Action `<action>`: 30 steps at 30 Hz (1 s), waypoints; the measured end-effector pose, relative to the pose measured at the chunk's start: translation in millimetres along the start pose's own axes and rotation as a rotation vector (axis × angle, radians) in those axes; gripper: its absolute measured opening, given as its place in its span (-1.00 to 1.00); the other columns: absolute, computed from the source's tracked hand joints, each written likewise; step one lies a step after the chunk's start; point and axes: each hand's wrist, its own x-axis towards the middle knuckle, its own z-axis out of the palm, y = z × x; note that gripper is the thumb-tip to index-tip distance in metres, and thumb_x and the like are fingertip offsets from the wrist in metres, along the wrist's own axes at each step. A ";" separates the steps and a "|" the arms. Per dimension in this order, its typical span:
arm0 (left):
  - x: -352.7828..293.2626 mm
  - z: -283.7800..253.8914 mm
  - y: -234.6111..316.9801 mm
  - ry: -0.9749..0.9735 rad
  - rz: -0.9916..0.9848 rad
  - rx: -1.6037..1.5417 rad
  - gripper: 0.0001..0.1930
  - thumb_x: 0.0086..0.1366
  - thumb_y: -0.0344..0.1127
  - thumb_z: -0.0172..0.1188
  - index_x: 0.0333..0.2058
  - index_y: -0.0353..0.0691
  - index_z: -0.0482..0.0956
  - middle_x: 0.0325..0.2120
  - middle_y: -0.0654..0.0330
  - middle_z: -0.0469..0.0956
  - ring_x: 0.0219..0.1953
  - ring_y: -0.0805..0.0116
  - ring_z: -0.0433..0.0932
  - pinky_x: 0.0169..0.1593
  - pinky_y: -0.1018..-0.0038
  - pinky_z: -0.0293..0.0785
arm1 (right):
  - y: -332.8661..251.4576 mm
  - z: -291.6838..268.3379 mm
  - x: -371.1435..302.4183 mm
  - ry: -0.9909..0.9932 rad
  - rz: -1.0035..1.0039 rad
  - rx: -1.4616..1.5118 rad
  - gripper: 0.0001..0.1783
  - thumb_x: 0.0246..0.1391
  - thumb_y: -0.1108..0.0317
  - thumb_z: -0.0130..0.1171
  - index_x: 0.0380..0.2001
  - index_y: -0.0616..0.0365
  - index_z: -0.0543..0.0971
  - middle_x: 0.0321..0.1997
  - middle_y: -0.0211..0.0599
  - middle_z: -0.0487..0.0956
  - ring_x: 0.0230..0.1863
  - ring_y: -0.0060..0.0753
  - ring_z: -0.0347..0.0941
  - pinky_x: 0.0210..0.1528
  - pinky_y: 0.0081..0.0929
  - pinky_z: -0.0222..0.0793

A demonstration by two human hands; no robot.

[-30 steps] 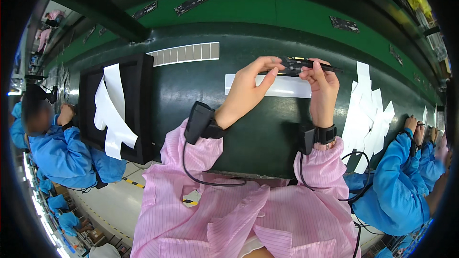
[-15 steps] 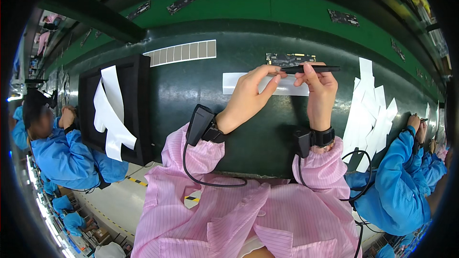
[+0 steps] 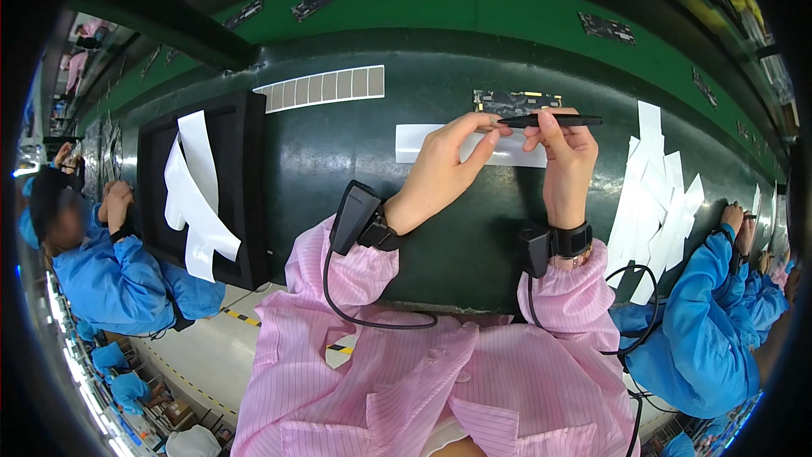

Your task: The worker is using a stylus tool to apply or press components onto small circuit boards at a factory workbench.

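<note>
My right hand [image 3: 568, 145] is closed in a pinch around slim black tweezers [image 3: 584, 120], which lie nearly level and point left. Their tip meets the fingertips of my left hand [image 3: 440, 167]. The left thumb and fingers are bent together there; anything small between them cannot be made out. Below both hands lies a glossy white strip [image 3: 413, 142] on the dark bench. Just beyond my fingers sits a black circuit board [image 3: 516, 101] with gold-coloured edges, its near side partly covered by the hands. A sheet of grey rectangular labels [image 3: 326, 89] rests farther left.
To the left stands a black foam-like tray [image 3: 252, 203] holding curled white strips [image 3: 199, 195]. A pile of white strips [image 3: 651, 203] lies at right. Several boards, one a dark board [image 3: 607, 27], rest on the green surface [image 3: 423, 2] beyond. Workers in blue [image 3: 110, 279] sit on both sides.
My hands and the tweezers keep nearly the same pose, with the whole view shifted very slightly. At the far left, another person's hands have come into sight.
</note>
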 end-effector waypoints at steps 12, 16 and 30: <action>-0.8 -5.7 4.6 -0.012 0.057 0.126 -0.74 0.19 -0.49 0.12 -0.11 -0.28 0.48 -0.22 0.08 0.57 -0.10 0.06 0.52 -0.07 0.31 0.43 | -0.9 0.8 0.4 0.050 -0.056 0.068 -0.86 0.13 0.40 0.20 -0.33 0.27 0.54 -0.50 -0.28 0.56 -0.56 -0.57 0.38 -0.44 -0.67 0.24; -3.6 -21.1 5.6 -0.057 0.231 0.494 -0.76 0.17 -0.48 0.15 -0.15 -0.29 0.50 -0.16 0.09 0.53 -0.04 0.06 0.48 0.05 0.30 0.40 | -3.0 -7.9 19.9 0.047 0.056 0.038 -0.84 0.13 0.36 0.21 -0.35 0.25 0.54 -0.53 -0.32 0.54 -0.59 -0.60 0.35 -0.46 -0.68 0.22; -7.1 -16.1 4.3 -0.217 0.371 0.803 -0.67 0.12 -0.42 0.18 -0.11 -0.36 0.44 -0.02 0.06 0.40 0.08 0.10 0.38 0.18 0.28 0.32 | 6.9 -2.6 56.5 -0.102 0.188 -0.342 -0.78 0.09 0.28 0.25 -0.47 0.22 0.53 -0.64 -0.44 0.48 -0.70 -0.72 0.29 -0.65 -0.71 0.11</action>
